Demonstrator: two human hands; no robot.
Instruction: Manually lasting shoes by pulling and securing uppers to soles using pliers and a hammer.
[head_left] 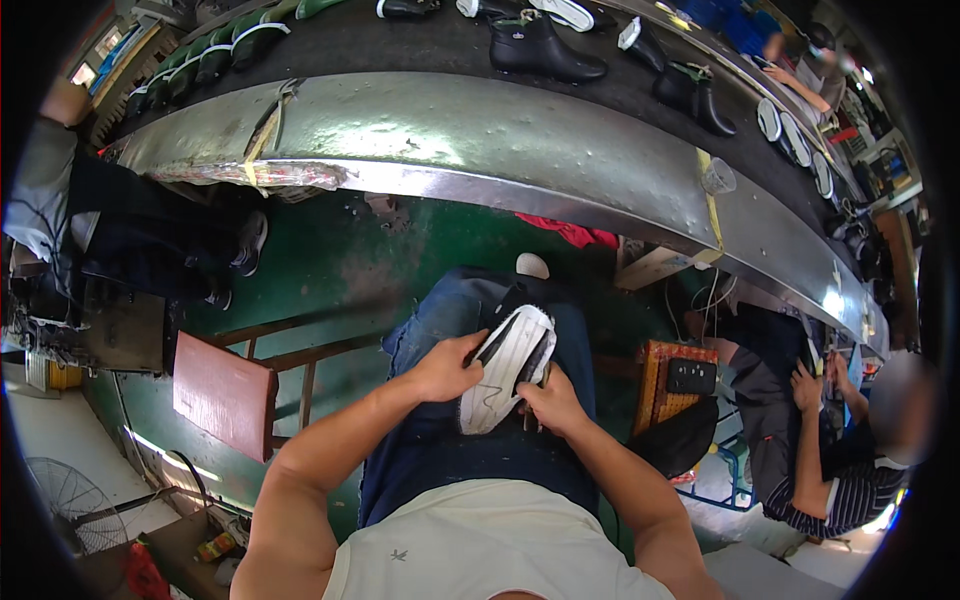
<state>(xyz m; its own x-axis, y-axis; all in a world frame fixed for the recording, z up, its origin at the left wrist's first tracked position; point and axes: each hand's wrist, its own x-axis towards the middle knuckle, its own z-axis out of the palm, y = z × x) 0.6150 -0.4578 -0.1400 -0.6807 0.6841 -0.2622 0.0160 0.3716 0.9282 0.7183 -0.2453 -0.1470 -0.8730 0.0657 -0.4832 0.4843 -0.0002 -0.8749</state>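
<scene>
A dark shoe with a pale, whitish sole (pixel 497 372) lies bottom-up above my lap, its sole turned toward me and a thin wavy line on it. My left hand (pixel 447 368) grips its left edge, fingers curled beneath. On the other side my right hand (pixel 553 402) closes on the lower right edge with the thumb against the side. Something small and dark shows under the right fingers; I cannot make out what it is. Blue jeans and a dark apron-like cloth (pixel 450 445) cover my legs below the shoe.
Ahead runs a metal-edged bench (pixel 420 125) with a dark belt (pixel 400 50) carrying black boots (pixel 545 52), green boots (pixel 215 60) and white-soled shoes (pixel 795 138). A pink-topped stool (pixel 222 395) stands left. Co-workers (pixel 840 460) sit right, and another person (pixel 130 215) is left.
</scene>
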